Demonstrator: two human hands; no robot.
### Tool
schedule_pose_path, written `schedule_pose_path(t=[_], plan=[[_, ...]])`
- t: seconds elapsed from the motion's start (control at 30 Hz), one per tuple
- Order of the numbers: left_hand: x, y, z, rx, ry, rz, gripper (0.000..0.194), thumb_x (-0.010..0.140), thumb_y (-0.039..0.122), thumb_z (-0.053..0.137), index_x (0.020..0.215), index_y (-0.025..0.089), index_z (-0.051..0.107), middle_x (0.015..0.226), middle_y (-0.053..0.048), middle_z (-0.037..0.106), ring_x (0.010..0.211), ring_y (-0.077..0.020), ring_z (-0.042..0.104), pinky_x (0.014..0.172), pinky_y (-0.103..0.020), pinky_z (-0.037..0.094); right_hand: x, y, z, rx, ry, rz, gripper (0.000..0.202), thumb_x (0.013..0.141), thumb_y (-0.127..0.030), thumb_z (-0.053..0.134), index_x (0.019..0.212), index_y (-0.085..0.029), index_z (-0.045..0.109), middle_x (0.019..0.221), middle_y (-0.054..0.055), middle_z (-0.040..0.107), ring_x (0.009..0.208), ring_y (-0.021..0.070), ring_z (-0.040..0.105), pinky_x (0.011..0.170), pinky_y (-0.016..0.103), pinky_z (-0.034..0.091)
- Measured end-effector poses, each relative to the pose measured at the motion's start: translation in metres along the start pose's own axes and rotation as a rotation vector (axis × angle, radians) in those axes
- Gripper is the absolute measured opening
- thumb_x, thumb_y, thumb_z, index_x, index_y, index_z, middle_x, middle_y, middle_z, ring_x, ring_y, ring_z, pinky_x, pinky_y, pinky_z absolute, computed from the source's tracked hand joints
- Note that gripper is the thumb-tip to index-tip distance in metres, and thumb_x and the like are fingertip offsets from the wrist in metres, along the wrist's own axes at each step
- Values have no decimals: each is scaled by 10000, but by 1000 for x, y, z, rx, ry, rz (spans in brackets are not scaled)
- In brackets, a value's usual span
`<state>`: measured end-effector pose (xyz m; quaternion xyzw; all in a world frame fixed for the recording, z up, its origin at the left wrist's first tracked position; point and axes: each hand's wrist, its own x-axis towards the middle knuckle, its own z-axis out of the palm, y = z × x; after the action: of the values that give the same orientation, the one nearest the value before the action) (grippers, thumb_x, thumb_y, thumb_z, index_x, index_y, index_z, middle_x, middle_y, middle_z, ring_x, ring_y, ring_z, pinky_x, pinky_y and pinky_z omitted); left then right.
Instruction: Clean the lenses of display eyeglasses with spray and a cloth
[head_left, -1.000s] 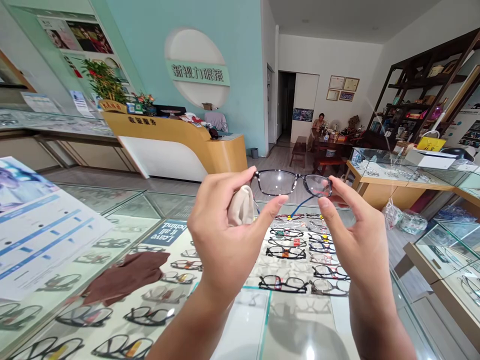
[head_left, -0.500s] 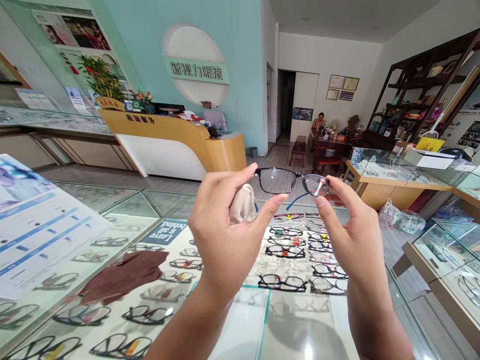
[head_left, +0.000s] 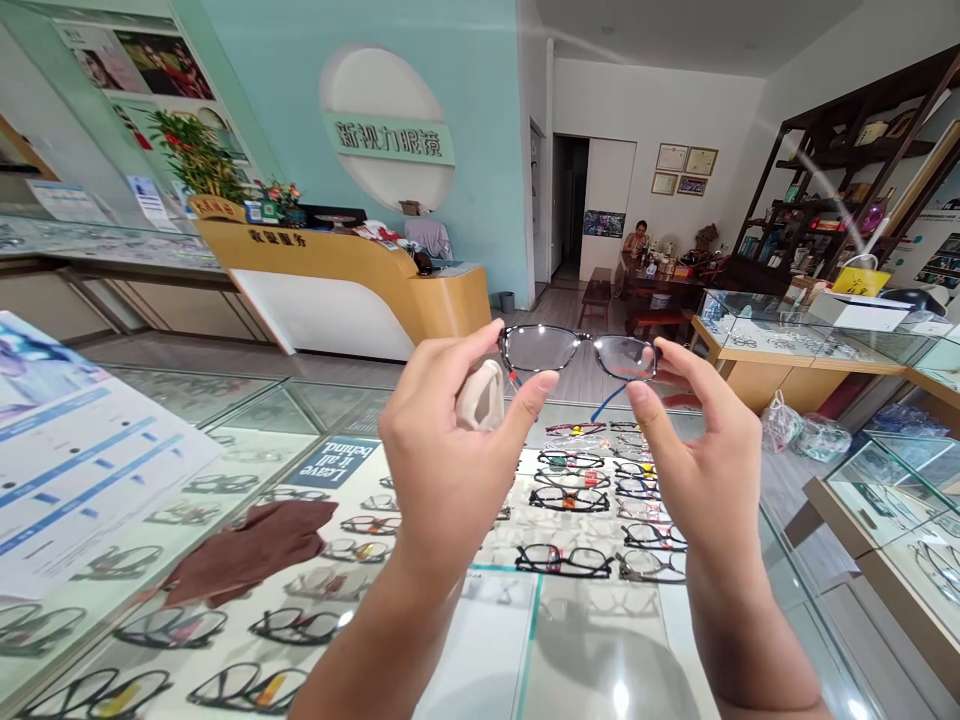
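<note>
A pair of dark-framed glasses [head_left: 541,349] with blue temples is held up over the display case. My left hand [head_left: 457,450] pinches the left end of the frame between thumb and fingers, and a bunched cream cloth [head_left: 481,397] is tucked in the same hand. At the opposite end, my right hand [head_left: 694,450] grips the frame near its hinge. Both lenses face me, with light glinting on them. Below, rows of glasses [head_left: 571,498] lie in the glass case [head_left: 577,650]. A brown cloth [head_left: 251,548] rests on the glass to the left.
A printed sheet [head_left: 97,470] stands at the left edge. Beyond are a wooden counter [head_left: 315,280], another glass case [head_left: 802,350] at right, and a person [head_left: 636,245] seated at a dark table. A teal-edged tray [head_left: 487,640] lies near my forearms.
The glasses have tilted, with their left side slightly higher and the glints shifted on the lenses. The visible blue temple has moved a little right. Both hands keep their hold.
</note>
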<state>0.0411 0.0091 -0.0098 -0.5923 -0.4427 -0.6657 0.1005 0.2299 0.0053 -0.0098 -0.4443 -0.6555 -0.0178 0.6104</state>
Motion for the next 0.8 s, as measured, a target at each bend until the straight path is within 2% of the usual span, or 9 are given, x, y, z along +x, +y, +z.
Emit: schedule_pose_path(t=[0.13,0.27,0.43,0.67,0.8], plan=[[1,-5,0,-7,-56,-81,416,915,483,821,1256,250,770,1141,-59,768,1037,-228,750,897,-373,623,-1,-3,4,-27,76,-63,369,989,-378,725,1326,-228,737,1253,106,821,1076,244,787,842,402,656],[2,-6,0,-41,-82,-124,431,906,515,812,1251,259,778,1184,-72,793,1046,-243,763,862,-380,641,-2,-4,6,-43,122,-130,360,1003,-341,714,1340,-216,732,1261,116,816,1109,247,775,921,425,653],[3,-5,1,-49,-89,-166,402,887,512,825,1219,288,796,1170,-74,813,1022,-260,776,915,-434,653,-2,-4,6,-48,141,-168,372,1001,-319,721,1357,-209,727,1264,122,815,1140,259,770,974,454,648],[2,-5,2,-90,-66,-191,480,865,550,828,1218,226,814,1193,-85,825,1066,-263,783,932,-408,646,-2,-6,6,-35,161,-209,364,1000,-280,719,1361,-234,731,1284,107,812,1155,252,763,975,455,647],[1,-7,4,-94,-68,-195,490,874,560,813,1235,229,813,1172,-89,827,1029,-267,786,932,-431,636,-2,-7,5,-29,180,-229,347,999,-265,719,1344,-231,738,1252,103,819,1135,238,766,967,435,643]])
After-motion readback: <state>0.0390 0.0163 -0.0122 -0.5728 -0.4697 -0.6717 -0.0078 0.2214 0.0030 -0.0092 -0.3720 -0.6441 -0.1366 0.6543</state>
